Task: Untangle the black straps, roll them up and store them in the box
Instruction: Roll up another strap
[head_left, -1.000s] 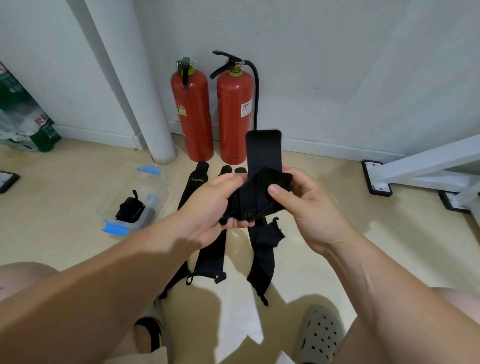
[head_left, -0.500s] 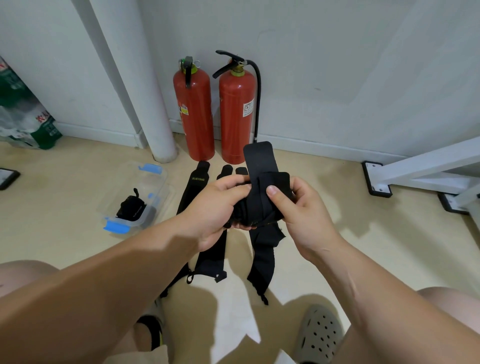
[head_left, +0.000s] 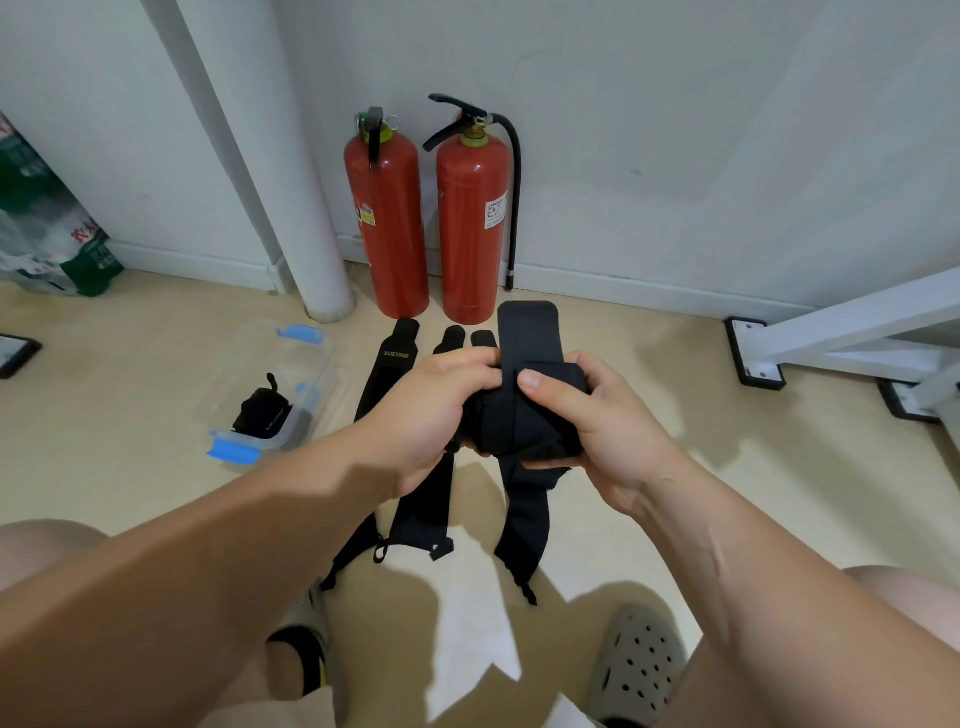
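— Where is the strap being worked on?

— Up off the floor, between both hands. The left hand (head_left: 431, 410) has its fingers curled over the left side of the half-rolled strap (head_left: 519, 423). The right hand (head_left: 602, 421) wraps the other side, with its thumb pressed flat across the top.

— Which way does it point?

— The roll's axis runs left to right, hand to hand. Its loose end (head_left: 529, 327) sticks out flat from between the thumbs, pointing away from the person toward the wall.

— And the others?

— Three straps (head_left: 423, 514) lie flat on the floor under the hands, side by side. Their length runs from near the person's feet toward the two fire extinguishers (head_left: 387, 218) against the wall. The hands hide their middle parts.

— The box?

— The clear box (head_left: 322, 364) with blue clips sits open on the floor, left of the straps, with one rolled bundle (head_left: 262, 413) inside. The left forearm crosses the view just beside it.

— Anything else close by?

— A white pipe (head_left: 291, 182) stands beyond the box. A white frame (head_left: 831, 332) is off to the right, and a grey sandal (head_left: 639, 665) is at the bottom.
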